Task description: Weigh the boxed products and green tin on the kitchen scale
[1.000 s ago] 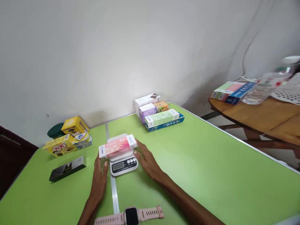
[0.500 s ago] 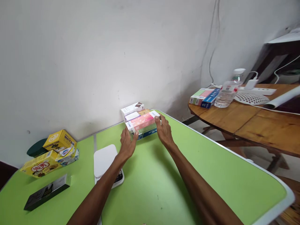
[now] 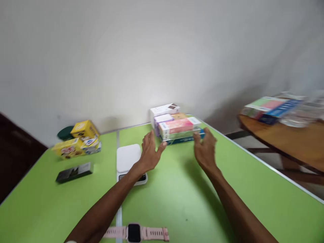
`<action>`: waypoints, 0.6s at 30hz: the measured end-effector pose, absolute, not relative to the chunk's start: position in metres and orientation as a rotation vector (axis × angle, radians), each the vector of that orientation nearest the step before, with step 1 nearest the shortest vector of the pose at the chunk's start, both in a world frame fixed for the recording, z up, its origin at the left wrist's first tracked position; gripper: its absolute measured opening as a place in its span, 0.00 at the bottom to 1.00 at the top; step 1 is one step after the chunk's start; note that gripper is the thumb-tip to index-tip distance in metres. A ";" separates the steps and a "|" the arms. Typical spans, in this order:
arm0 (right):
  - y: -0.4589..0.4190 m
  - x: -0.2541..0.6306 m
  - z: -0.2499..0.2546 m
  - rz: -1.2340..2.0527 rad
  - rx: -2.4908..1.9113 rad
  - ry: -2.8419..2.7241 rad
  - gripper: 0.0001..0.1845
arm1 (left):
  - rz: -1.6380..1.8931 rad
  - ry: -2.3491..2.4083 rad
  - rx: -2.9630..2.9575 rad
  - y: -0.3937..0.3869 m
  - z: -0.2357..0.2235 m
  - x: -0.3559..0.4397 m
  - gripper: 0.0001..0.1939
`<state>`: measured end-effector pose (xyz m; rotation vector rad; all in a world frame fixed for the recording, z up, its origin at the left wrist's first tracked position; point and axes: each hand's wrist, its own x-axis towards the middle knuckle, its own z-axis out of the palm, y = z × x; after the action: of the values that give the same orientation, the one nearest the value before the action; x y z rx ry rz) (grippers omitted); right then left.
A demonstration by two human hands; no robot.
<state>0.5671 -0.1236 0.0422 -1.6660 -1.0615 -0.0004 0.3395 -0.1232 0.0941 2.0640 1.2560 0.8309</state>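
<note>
A pink and white box [image 3: 180, 125] lies on top of a blue-green box [image 3: 182, 139] at the far edge of the green table. My left hand [image 3: 150, 153] is just in front of the stack's left end, thumb and fingers apart, holding nothing. Near the right end of the stack is my right hand [image 3: 205, 148], its fingers parted and slightly blurred, with nothing in its grasp. Behind the pink box are a white box [image 3: 164, 110] with a dark brown print, a purple and white box [image 3: 163, 118] and a tan one [image 3: 179, 116].
A white digital scale [image 3: 128, 158] sits left of my left hand. Yellow boxes [image 3: 84, 130], a dark green round lid [image 3: 65, 133] and a black box [image 3: 74, 172] are farther left. A pink-strapped smartwatch [image 3: 134, 233] lies at the front. Boxes [image 3: 273, 108] rest on a wooden table [image 3: 303, 145].
My hands have let go of the pink box and drawn back from its ends; it now rests on the stack. The view has turned left, and the smartwatch has come into sight.
</note>
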 end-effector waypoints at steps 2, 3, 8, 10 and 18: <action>-0.146 0.539 0.049 -0.066 -1.618 -1.142 0.46 | 0.901 1.221 2.092 -0.150 0.091 0.299 0.42; -0.156 0.522 0.054 -0.049 -1.579 -1.199 0.43 | 0.959 1.240 2.105 -0.163 0.088 0.277 0.42; -0.192 0.404 0.074 0.534 -1.219 -1.507 0.34 | 1.432 1.835 1.922 -0.202 0.066 0.141 0.43; -0.198 0.347 0.076 0.867 -1.075 -1.616 0.36 | 1.583 2.096 1.701 -0.206 0.058 0.085 0.45; -0.177 0.167 0.050 1.386 -1.188 -1.745 0.58 | 1.517 2.193 1.051 -0.200 0.024 -0.021 0.52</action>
<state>0.1672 -0.1770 0.0501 -1.1876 -1.7447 1.3861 -0.0207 -0.2001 0.0237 1.0513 2.1930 1.5170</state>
